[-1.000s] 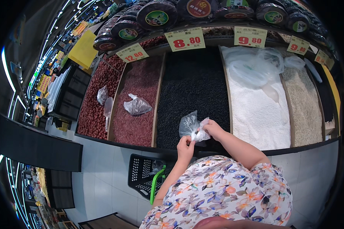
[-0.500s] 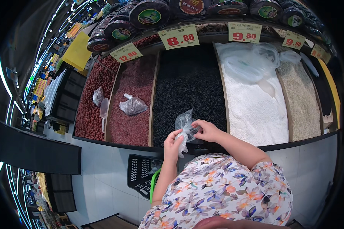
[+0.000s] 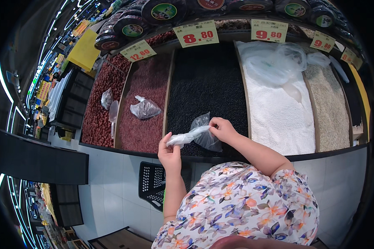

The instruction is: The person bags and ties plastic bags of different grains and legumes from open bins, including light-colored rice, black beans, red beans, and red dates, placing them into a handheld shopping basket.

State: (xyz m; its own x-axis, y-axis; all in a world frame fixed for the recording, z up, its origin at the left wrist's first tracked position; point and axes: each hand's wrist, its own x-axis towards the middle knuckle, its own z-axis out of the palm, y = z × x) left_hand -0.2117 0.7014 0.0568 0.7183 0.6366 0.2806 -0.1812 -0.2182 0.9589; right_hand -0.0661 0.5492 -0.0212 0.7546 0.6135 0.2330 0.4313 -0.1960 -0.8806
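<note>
A clear plastic bag (image 3: 207,142) rests over the front of the bin of black beans (image 3: 207,83). Its whitish twisted neck is stretched sideways between my two hands. The loose end is pinched by my left hand (image 3: 170,154), near the bin's front edge. Close to the bag's body, my right hand (image 3: 223,129) grips the neck with its fingers closed. Dark beans show behind or through the film; I cannot tell how many are inside the bag.
Left of the black beans, a filled clear bag (image 3: 145,108) lies on small red beans (image 3: 147,135); beyond are red dates (image 3: 97,133) with another small bag (image 3: 107,99). White grains (image 3: 278,128) lie to the right under crumpled plastic (image 3: 270,62). A black basket (image 3: 151,182) stands below the counter.
My left hand has moved left, drawing the bag's neck out long and sideways. My right hand has shifted slightly right and up, now gripping the neck. The view has shifted slightly.
</note>
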